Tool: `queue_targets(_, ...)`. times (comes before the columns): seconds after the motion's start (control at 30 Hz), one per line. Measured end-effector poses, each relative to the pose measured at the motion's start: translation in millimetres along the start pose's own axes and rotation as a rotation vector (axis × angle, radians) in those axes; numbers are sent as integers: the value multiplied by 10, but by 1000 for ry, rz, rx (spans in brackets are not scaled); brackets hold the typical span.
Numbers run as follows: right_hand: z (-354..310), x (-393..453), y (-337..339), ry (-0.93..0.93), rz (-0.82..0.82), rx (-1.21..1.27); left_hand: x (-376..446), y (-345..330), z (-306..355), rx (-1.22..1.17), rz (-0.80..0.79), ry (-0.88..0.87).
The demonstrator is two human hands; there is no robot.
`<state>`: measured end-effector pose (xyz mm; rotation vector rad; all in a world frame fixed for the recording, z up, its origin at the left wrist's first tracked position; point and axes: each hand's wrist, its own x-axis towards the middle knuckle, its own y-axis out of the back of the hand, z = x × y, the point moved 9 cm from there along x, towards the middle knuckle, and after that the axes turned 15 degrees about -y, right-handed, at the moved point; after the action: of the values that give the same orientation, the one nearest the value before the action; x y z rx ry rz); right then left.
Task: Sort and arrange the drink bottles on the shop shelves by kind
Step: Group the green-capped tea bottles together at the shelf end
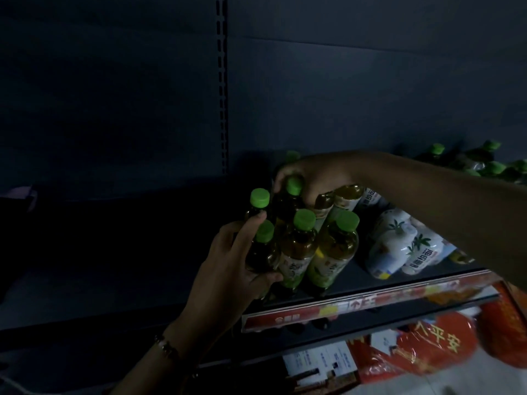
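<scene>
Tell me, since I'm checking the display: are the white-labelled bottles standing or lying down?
Lying down. The white-labelled bottles rest on their sides on the shelf, right of the upright green-capped bottles.

Shelf: dark metal shelf with a red price strip along its front edge.
Left group: green-capped tea bottles standing close together.
Right group: white-labelled bottles lying on their sides.
Far right: more green-capped bottles.

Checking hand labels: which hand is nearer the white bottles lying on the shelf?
Right. The right hand grips a green-capped bottle just behind the white bottles; the left hand holds bottles farther left.
</scene>
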<state>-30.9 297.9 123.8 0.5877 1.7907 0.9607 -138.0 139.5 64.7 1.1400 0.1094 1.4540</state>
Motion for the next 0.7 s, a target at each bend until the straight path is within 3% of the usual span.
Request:
queue_targets(0.17,1,-75,166,-75,75,-43,5,-13,-12,-21,-12,3)
queue_targets(0.3,-4,-111,151,-55,256,-130,1,-18,-18,-19,-16,-7)
queue_targets(0.5,26,-338,89,-31,285,-53,-33,-35,1,-45,-7,28)
queue_targets(0.63,-42,-754,68,47,511,39,-29,-40,-19,-54,1,67)
queue_targets(0.7,-125,-939,-113,105,540,61,-61,-42,-21,-51,17,74)
